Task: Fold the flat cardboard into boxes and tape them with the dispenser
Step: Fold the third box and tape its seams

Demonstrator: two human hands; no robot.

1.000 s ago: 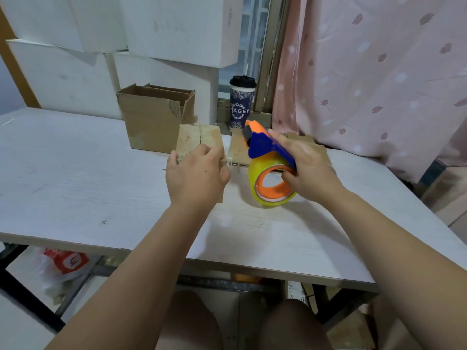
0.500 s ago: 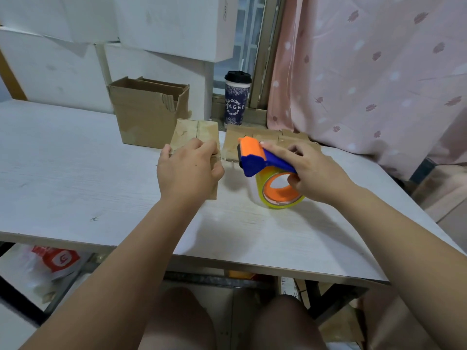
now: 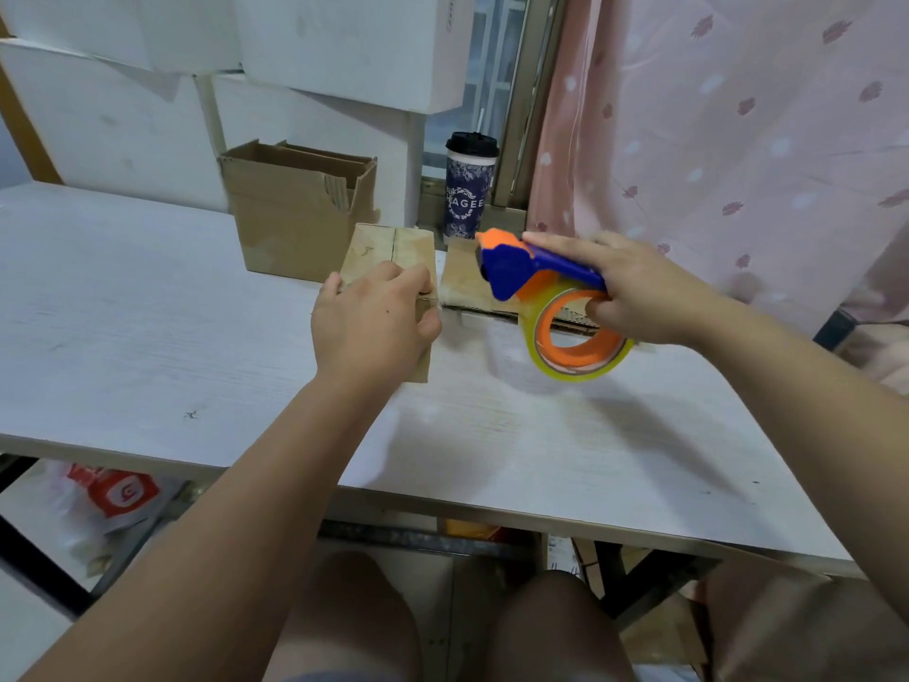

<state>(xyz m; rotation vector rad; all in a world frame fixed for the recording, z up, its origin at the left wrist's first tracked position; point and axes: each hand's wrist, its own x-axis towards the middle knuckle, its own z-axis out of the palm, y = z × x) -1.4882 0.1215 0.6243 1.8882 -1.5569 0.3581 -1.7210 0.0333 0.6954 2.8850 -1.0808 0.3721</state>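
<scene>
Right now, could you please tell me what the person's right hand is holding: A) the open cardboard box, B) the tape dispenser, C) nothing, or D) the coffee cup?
B: the right hand grips the blue-and-orange tape dispenser, fingers curled through its roll, while the left hand holds the small folded box.

Pretty soft, flat light all over, brightest on the pink curtain (image 3: 738,140) by the window (image 3: 492,66). Shadows under the arms on the table (image 3: 147,337) are faint and fuzzy-edged. The right hand (image 3: 644,292) and tape dispenser (image 3: 541,283) are smeared with motion blur (the left hand (image 3: 374,322) looks sharper). Wide-angle lens – it bows the table's front edge and tilts the white boxes (image 3: 344,41) up top.
</scene>
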